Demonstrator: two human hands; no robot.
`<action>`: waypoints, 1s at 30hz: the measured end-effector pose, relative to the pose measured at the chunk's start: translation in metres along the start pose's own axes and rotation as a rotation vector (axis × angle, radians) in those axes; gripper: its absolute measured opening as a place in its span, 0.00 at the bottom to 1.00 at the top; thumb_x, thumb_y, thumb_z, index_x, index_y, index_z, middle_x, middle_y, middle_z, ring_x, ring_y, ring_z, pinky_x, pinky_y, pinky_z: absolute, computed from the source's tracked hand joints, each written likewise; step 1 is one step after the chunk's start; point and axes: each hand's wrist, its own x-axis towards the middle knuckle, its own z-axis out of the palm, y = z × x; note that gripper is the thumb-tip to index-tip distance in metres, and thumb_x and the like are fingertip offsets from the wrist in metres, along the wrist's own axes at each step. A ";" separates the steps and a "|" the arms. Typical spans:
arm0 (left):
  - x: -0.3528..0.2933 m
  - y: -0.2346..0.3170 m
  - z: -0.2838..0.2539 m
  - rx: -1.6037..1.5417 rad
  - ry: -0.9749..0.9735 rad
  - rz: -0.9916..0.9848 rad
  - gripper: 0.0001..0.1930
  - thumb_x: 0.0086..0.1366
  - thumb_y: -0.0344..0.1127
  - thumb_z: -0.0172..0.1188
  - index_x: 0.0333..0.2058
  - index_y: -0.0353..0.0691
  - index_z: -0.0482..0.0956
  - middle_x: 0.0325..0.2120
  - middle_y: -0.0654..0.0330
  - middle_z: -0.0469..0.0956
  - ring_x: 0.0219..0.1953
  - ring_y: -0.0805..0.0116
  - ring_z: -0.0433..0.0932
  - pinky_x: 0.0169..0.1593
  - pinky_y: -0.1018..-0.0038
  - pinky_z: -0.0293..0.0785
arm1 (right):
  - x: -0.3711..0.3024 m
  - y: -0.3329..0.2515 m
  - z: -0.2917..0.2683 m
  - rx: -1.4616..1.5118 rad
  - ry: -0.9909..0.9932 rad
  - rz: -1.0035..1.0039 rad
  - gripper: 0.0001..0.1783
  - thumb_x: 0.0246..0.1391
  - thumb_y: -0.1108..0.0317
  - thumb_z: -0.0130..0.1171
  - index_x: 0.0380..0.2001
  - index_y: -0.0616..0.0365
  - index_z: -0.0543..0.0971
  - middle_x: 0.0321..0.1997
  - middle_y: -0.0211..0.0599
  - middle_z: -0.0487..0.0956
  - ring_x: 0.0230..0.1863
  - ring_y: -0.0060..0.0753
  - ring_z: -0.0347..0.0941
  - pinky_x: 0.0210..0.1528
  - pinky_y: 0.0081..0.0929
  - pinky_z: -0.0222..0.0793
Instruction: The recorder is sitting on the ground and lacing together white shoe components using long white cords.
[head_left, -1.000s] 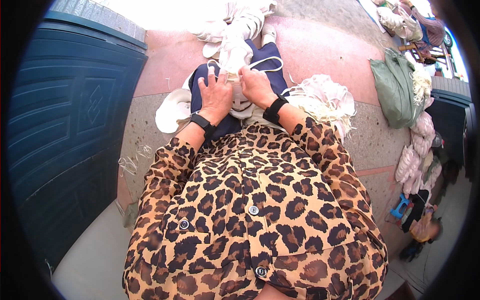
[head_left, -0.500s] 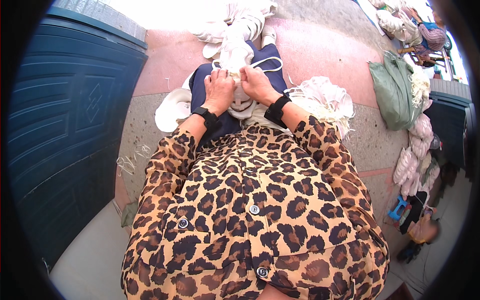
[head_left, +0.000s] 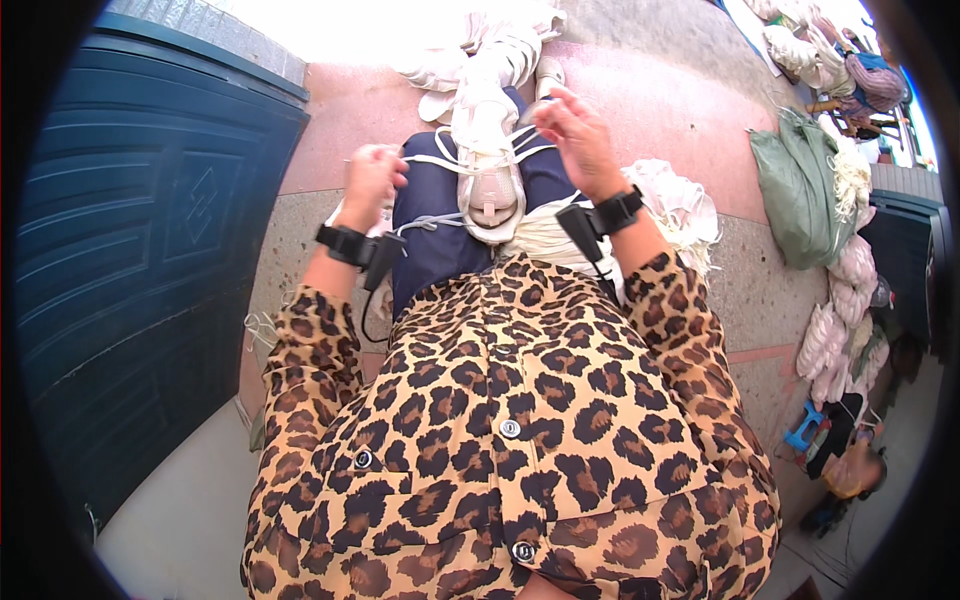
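A pale pink and white shoe upper (head_left: 490, 190) lies between my thighs with its rounded end toward me, and several more white uppers (head_left: 500, 50) stretch away beyond it. My left hand (head_left: 373, 183) is closed on a white shoelace (head_left: 432, 160) that runs taut from the upper's left side. On the other side my right hand (head_left: 578, 140) is raised, fingers pinched at the end of a lace coming from the upper; the exact grip is small and hard to see. A knotted lace crosses my left thigh. A bundle of cream laces (head_left: 550, 235) rests against my right thigh.
White uppers (head_left: 675, 205) are heaped on the ground to my right. Farther right stand a green sack (head_left: 795, 190) and bundles of pale uppers (head_left: 825, 345). A blue door (head_left: 150, 210) is on the left. Other people sit at the upper right and lower right.
My hands were close together over the upper; now they have spread apart, left hand to the left, right hand up and right, drawing laces out sideways. The upper's near end is uncovered.
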 end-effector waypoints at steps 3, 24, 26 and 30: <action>-0.010 0.006 0.046 0.076 -0.146 -0.280 0.20 0.58 0.51 0.54 0.31 0.36 0.71 0.17 0.63 0.72 0.11 0.81 0.64 0.11 0.86 0.54 | -0.014 -0.013 -0.023 0.075 0.082 -0.005 0.15 0.57 0.67 0.46 0.47 0.59 0.66 0.31 0.32 0.75 0.33 0.23 0.70 0.40 0.21 0.63; 0.008 -0.084 -0.160 -1.223 0.192 0.138 0.10 0.64 0.38 0.46 0.29 0.37 0.70 0.29 0.57 0.74 0.37 0.62 0.74 0.48 0.57 0.69 | -0.131 -0.031 -0.247 0.688 0.601 -0.281 0.04 0.55 0.72 0.46 0.28 0.56 0.70 0.22 0.29 0.70 0.25 0.24 0.65 0.37 0.29 0.65; 0.004 -0.069 -0.179 -1.184 0.260 0.197 0.10 0.64 0.38 0.46 0.28 0.37 0.70 0.28 0.57 0.74 0.36 0.62 0.73 0.46 0.58 0.70 | -0.131 -0.026 -0.240 0.701 0.641 -0.254 0.05 0.55 0.70 0.45 0.28 0.57 0.70 0.22 0.29 0.70 0.24 0.24 0.65 0.36 0.28 0.66; -0.004 -0.030 -0.172 -1.015 0.231 0.230 0.09 0.63 0.36 0.47 0.27 0.37 0.69 0.26 0.57 0.73 0.33 0.65 0.73 0.44 0.66 0.71 | -0.123 -0.036 -0.215 0.640 0.561 -0.216 0.05 0.56 0.69 0.47 0.33 0.59 0.70 0.19 0.25 0.67 0.19 0.17 0.60 0.26 0.18 0.61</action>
